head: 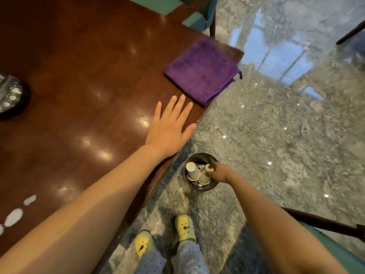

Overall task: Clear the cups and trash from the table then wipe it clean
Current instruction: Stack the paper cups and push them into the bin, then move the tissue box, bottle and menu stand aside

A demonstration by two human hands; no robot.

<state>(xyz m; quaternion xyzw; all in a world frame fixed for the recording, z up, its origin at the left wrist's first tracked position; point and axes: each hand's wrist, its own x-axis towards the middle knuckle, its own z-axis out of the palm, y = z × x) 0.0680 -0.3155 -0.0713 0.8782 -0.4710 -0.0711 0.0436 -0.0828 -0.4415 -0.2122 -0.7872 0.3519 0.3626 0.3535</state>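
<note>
Item: our left hand (169, 127), fingers straight, lay flat on the table (79, 66), likely bracing us, while at five o'clock our right hand (219, 172) gripped a cup (203, 177) inside the bin (209, 188); cloth (203, 72) at one o'clock.

Left hand (169, 127) flat on brown tabletop (79, 66), fingers straight, thumb over the edge. Folded purple cloth (203, 71) at 1 o'clock from it, on the tabletop corner, just beyond the fingertips. Right hand (219, 172) down in round bin (197, 155) on marble floor (276, 135), fingers curled round a paper cup (207, 168). More cups (192, 171) stacked inside the bin. White spill spots (14, 216) on tabletop at 8 o'clock. Dark round object (11, 95) at 9 o'clock, cut off by frame. Yellow clogs (184, 227) at 6 o'clock. Green chair (199, 18) at 12 o'clock.
</note>
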